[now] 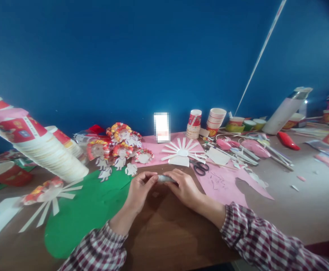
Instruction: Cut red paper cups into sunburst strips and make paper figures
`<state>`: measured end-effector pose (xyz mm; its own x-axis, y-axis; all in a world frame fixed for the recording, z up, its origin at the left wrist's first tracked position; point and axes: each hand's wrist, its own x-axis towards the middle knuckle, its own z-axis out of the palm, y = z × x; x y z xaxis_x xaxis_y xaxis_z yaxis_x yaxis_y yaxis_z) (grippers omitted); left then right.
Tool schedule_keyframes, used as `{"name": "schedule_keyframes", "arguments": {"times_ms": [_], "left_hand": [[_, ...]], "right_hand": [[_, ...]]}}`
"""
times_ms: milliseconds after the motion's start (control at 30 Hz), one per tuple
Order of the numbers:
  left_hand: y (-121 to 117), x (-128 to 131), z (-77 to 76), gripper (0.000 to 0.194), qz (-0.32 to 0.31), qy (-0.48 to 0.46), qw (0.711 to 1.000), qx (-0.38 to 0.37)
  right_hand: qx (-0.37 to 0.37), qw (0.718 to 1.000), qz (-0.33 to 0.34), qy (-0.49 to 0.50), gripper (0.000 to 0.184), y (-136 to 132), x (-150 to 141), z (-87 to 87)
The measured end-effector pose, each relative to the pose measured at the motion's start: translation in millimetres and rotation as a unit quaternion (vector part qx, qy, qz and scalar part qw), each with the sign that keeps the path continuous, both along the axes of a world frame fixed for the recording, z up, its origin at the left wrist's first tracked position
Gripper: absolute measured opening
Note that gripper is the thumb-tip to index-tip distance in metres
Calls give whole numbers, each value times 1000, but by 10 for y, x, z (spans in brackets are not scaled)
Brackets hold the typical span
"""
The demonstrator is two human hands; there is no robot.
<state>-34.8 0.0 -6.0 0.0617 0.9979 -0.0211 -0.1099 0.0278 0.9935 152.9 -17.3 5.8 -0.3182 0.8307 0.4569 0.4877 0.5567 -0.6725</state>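
Observation:
Between both hands is a small pale grey-white roll, held level above the brown table. My left hand pinches its left end with thumb and fingers. At the other end, my right hand has its fingers closed around it and covers part of it. Just beyond the hands lies a paper cup cut into spread white strips. Black-handled scissors rest on pink paper, to the right of my right hand. Green paper lies left of my left hand.
Several finished paper figures with red and yellow curled rims cluster at the back left. A long stack of paper cups leans at the left. Upright cup stacks, pink balloons and a white thermos stand toward the right.

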Motion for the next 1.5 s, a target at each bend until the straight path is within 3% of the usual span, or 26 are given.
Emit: {"name": "schedule_keyframes", "arguments": {"times_ms": [200, 400, 600, 700, 800, 1000, 1133, 1267, 1367, 1500], "left_hand": [[1, -8, -39, 31, -8, 5, 1000, -7], [57, 11, -53, 42, 16, 81, 994, 70], [9, 9, 33, 47, 5, 162, 982, 101], [-37, 12, 41, 43, -12, 190, 975, 119], [-88, 35, 23, 36, -52, 221, 963, 147], [-164, 57, 17, 24, -113, 287, 925, 222], [-191, 50, 51, 24, -139, 305, 906, 258], [-225, 56, 73, 26, -174, 314, 893, 272], [-244, 63, 85, 28, -199, 322, 884, 275], [-249, 65, 94, 30, -196, 328, 881, 277]], "right_hand": [[14, 1000, -6, -15, 21, -20, -29, 3], [32, 997, -21, -66, 21, 36, 21, 124], [24, 985, -141, -97, 32, 59, 492, 237], [-10, 959, -230, -167, 33, 147, 931, 220], [-41, 900, -362, -238, 33, 289, 1415, 203], [-94, 837, -464, -275, 43, 500, 2056, 187], [-84, 828, -463, -306, 45, 497, 2088, 139], [-32, 843, -424, -329, 37, 480, 1963, 73], [-49, 855, -396, -330, 29, 503, 1907, 55], [-55, 842, -434, -316, 27, 516, 1886, 157]]}}
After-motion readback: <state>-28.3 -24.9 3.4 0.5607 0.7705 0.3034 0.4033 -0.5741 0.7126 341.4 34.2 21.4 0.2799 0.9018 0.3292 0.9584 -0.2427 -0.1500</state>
